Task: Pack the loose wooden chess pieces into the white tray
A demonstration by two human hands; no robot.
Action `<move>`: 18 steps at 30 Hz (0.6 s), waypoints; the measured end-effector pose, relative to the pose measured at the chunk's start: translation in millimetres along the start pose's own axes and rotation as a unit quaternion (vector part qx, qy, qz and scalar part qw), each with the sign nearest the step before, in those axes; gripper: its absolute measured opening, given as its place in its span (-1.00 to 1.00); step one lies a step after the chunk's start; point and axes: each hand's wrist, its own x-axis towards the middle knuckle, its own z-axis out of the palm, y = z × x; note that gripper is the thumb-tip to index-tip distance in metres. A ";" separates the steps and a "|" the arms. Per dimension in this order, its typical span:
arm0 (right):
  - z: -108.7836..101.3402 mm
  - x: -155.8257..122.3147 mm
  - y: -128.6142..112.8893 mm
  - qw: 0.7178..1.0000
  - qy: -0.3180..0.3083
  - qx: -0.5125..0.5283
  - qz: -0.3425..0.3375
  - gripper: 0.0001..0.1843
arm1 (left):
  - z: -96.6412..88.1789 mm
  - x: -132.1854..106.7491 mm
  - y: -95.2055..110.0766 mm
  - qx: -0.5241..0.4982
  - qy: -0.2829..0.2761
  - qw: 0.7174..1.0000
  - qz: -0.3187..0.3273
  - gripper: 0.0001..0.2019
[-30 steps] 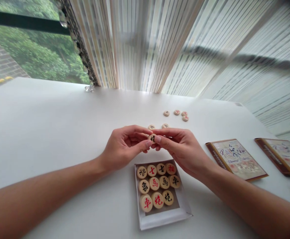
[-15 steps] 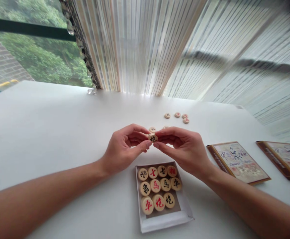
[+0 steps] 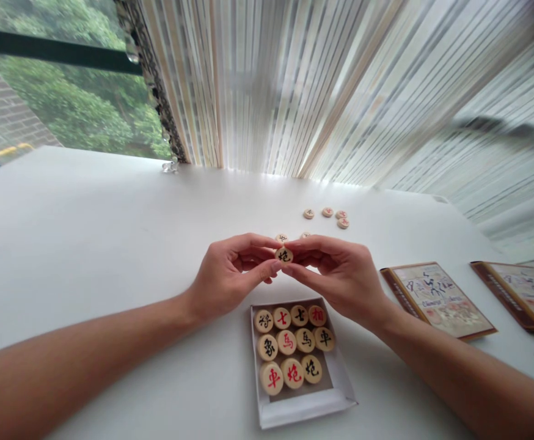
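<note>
Pale and wood-like, the round piece [image 3: 284, 255] was held over the bench [image 3: 111, 232], just beyond the box [image 3: 308, 410]. I saw the left hand [image 3: 237, 269] and the right hand [image 3: 333, 269] pinching it between thumbs and fingertips. I judged it light, stiff and sturdy, perhaps slick, best held by 2 opposite sides of its rim. Its black-marked face pointed toward my camera; being round, it showed no long axis.

L forearm [image 3: 88, 345] bare, in from lower L | R forearm [image 3: 454, 359] ditto, lower R | L hand [image 3: 230, 269] + R hand [image 3: 344, 275] ctr, tips close tog. | both pinching, thumbs [image 3: 258, 275] below idx fingers [image 3: 255, 240]
</note>
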 end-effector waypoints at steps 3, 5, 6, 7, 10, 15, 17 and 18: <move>-0.7 2.8 -2.4 0.997 -0.005 0.051 0.057 -0.62 | 0.0 0.3 0.2 0.007 -0.002 1.000 0.004 -0.74; -1.9 5.0 -3.5 0.993 -0.009 0.072 0.094 -0.63 | 0.1 0.0 0.1 0.012 -0.001 1.000 0.002 -0.74; -2.5 5.9 -3.9 0.991 -0.010 0.079 0.108 -0.64 | 0.1 -0.1 0.0 0.012 0.001 1.000 0.001 -0.74; -3.1 6.7 -4.1 0.989 -0.011 0.086 0.117 -0.65 | 0.2 -0.3 -0.2 0.012 0.001 1.000 0.001 -0.74; -3.7 7.8 -4.4 0.988 -0.014 0.100 0.118 -0.70 | 0.1 -0.3 -1.1 0.006 -0.001 1.000 0.002 -0.75; -1.8 6.4 -4.5 0.991 0.004 0.091 0.103 -0.63 | -0.4 0.5 -2.7 -0.008 -0.007 1.000 0.002 -0.73; -1.3 5.5 -4.2 0.991 0.009 0.087 0.099 -0.60 | -0.3 0.7 -2.5 -0.009 0.000 1.000 -0.001 -0.72; -1.2 5.1 -4.0 0.992 0.007 0.084 0.095 -0.59 | -0.1 0.8 -2.2 -0.009 0.004 1.000 -0.003 -0.72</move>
